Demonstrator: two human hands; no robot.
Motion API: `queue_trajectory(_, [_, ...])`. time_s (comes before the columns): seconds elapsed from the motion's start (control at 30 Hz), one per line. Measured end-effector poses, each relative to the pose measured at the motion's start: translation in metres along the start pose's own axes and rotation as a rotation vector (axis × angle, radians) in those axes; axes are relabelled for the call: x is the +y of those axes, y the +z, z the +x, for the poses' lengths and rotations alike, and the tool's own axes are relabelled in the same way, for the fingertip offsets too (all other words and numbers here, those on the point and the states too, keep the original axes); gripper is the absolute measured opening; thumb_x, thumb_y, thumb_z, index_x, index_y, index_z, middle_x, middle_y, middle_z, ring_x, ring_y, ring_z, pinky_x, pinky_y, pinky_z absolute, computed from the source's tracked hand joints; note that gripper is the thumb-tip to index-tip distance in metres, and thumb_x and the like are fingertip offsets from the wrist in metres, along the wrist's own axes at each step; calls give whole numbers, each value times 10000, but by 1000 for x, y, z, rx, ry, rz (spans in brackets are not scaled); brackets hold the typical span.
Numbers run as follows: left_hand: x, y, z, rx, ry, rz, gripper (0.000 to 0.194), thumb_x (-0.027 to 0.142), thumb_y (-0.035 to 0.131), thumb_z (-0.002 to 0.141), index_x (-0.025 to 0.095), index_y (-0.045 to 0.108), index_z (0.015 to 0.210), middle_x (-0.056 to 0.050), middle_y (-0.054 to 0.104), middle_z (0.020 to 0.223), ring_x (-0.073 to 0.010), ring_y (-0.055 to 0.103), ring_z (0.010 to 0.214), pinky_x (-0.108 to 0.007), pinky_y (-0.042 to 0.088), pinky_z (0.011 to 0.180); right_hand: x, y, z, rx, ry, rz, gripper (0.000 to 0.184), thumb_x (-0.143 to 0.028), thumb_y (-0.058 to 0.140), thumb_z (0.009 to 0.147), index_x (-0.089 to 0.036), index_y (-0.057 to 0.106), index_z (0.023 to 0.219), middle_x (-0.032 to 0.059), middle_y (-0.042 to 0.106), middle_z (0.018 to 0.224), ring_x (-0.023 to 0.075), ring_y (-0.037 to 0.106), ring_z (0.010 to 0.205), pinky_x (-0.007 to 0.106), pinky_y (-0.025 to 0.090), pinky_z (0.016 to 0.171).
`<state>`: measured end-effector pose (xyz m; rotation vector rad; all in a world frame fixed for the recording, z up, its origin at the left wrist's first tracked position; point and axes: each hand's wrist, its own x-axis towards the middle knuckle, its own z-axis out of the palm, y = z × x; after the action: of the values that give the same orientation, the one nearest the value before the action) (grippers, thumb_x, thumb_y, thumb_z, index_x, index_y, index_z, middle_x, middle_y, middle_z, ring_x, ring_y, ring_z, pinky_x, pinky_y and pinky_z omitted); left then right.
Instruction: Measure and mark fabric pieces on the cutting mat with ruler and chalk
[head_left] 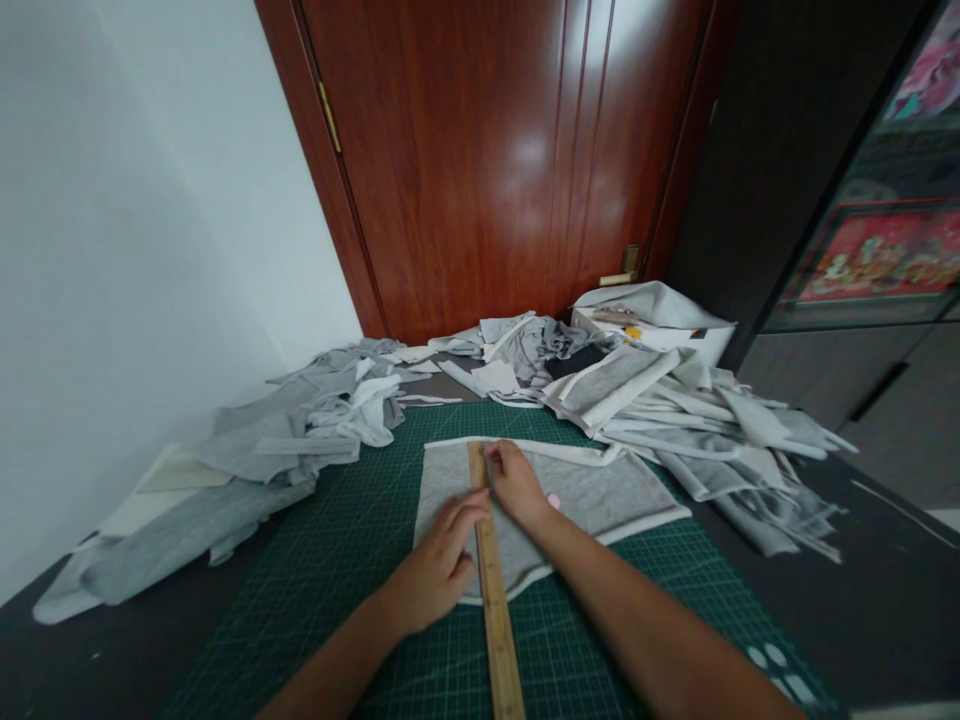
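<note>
A piece of grey fabric (pixel 600 490) with pale edges lies flat on the green cutting mat (pixel 352 560). Across its left part runs a long wooden ruler (pixel 495 610), pointing away from me. My left hand (pixel 435 565) rests at the ruler's left side, its fingertips on the wood and its thumb apart from the fingers. Close to the ruler's far end, my right hand (pixel 517 485) has its fingers pinched together over the fabric; what they hold, if anything, is hidden. Beside the right wrist a small pink piece (pixel 553 500) sits on the fabric.
Heaped grey and white fabric pieces (pixel 285 430) lie on the left; another pile (pixel 697 420) lies on the right. A white box (pixel 675 325) with cloth in it stands at the back right. Behind are a wooden door (pixel 480 170) and, on the right, a dark cabinet (pixel 840 380).
</note>
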<state>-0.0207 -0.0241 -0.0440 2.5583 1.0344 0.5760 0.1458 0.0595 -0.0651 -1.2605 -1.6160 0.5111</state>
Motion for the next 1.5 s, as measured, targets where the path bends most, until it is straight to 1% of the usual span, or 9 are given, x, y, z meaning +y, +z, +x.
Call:
queue_trajectory(0.1, [-10, 1, 10, 151, -143, -44, 394, 116, 413, 824, 195, 469, 1206, -100, 506, 1333, -205, 446, 1270, -406, 351, 1094, 15, 6, -5, 74, -74, 35, 359, 19, 376, 667, -169, 568, 905, 85, 626, 944, 193, 572, 921, 349, 451, 880])
queue_trajectory(0.17, [-11, 0, 20, 190, -188, 39, 350, 209, 456, 866, 184, 491, 1213, -106, 553, 1260, -223, 494, 1206, -414, 378, 1066, 19, 7, -8, 94, -84, 41, 379, 20, 376, 669, -163, 564, 943, 95, 623, 964, 197, 573, 931, 352, 452, 888])
queue_trajectory(0.27, [-2, 1, 33, 150, -216, 254, 395, 252, 487, 879, 169, 501, 1265, -108, 589, 1196, -249, 511, 1158, -426, 403, 1023, 18, 8, -8, 97, -68, 37, 407, 16, 369, 677, -158, 560, 992, 106, 627, 1005, 200, 577, 960, 360, 449, 914])
queue_trajectory(0.33, [5, 6, 37, 110, -229, 391, 417, 273, 470, 898, 161, 497, 1299, -126, 573, 1241, -274, 490, 1185, -449, 396, 1012, 17, 8, -8, 91, -45, 31, 423, 10, 370, 677, -153, 561, 1017, 117, 630, 1040, 206, 577, 991, 373, 442, 938])
queue_trajectory(0.47, [7, 19, 37, 46, -263, 522, 415, 372, 391, 941, 205, 523, 1297, -109, 413, 1461, -314, 320, 1356, -557, 261, 1081, 16, 8, -8, 64, -24, 14, 462, 14, 362, 672, -140, 560, 1059, 128, 628, 1094, 199, 572, 1047, 364, 426, 978])
queue_trajectory(0.57, [2, 23, 34, -6, -294, 542, 486, 429, 376, 936, 204, 464, 1358, -107, 339, 1510, -307, 225, 1410, -589, 190, 1104, 16, 8, -8, 38, -34, -18, 495, 20, 364, 665, -124, 553, 1100, 140, 623, 1134, 200, 563, 1085, 366, 410, 1003])
queue_trajectory(0.83, [-13, 12, 28, -28, -357, 567, 513, 321, 382, 910, 244, 380, 1418, -71, 281, 1536, -254, 207, 1425, -568, 194, 1112, 12, 6, -9, 11, -66, -111, 526, 22, 389, 654, -76, 542, 1148, 179, 619, 1156, 225, 559, 1113, 374, 405, 1014])
queue_trajectory(0.97, [-21, 5, 23, -39, -394, 586, 524, 285, 382, 902, 232, 372, 1423, -76, 272, 1538, -247, 212, 1424, -572, 203, 1105, 14, 6, -9, 14, -89, -115, 538, 29, 370, 662, -102, 540, 1156, 158, 624, 1141, 217, 560, 1109, 385, 404, 1016])
queue_trajectory(1.5, [-22, -2, 16, -94, -380, 590, 546, 279, 359, 914, 223, 309, 1455, -79, 233, 1550, -234, 185, 1432, -564, 192, 1112, 16, 5, -9, 3, -86, -117, 545, 30, 374, 655, -98, 543, 1157, 156, 615, 1157, 218, 547, 1122, 392, 400, 1026])
